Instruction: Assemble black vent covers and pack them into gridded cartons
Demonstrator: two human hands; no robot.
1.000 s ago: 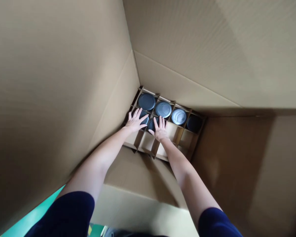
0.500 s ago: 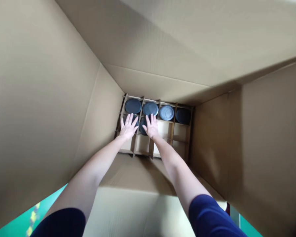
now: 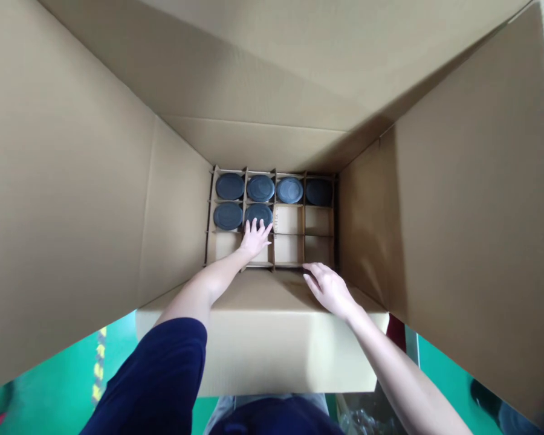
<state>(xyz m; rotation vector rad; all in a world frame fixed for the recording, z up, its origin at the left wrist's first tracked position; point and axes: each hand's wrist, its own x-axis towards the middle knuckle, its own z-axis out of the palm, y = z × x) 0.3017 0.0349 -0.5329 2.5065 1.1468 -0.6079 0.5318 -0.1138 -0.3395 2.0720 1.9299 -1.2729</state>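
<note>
Deep inside a big cardboard box point(image 3: 181, 157), a cardboard divider grid point(image 3: 304, 220) holds several dark round-topped items. Four fill the far row, among them a lighter blue-grey one point(image 3: 289, 190). Two more are at the left of the middle row. My left hand point(image 3: 255, 239), fingers spread, touches the near edge of the second dark item point(image 3: 259, 214) in that row. Over the near side of the box is my right hand point(image 3: 329, 287), fingers apart and nothing in it. Bare cardboard shows in the other cells.
Tall open flaps rise at the left, right and far side; the near flap point(image 3: 290, 356) folds outward toward me. Green floor point(image 3: 49, 374) with a yellow-black stripe lies lower left. Clear plastic point(image 3: 362, 420) and dark round objects point(image 3: 485, 396) are at lower right.
My right hand has left the grid and drawn back toward the near side, to the right. My left hand has shifted from the first middle-row item to the second. The camera view has widened.
</note>
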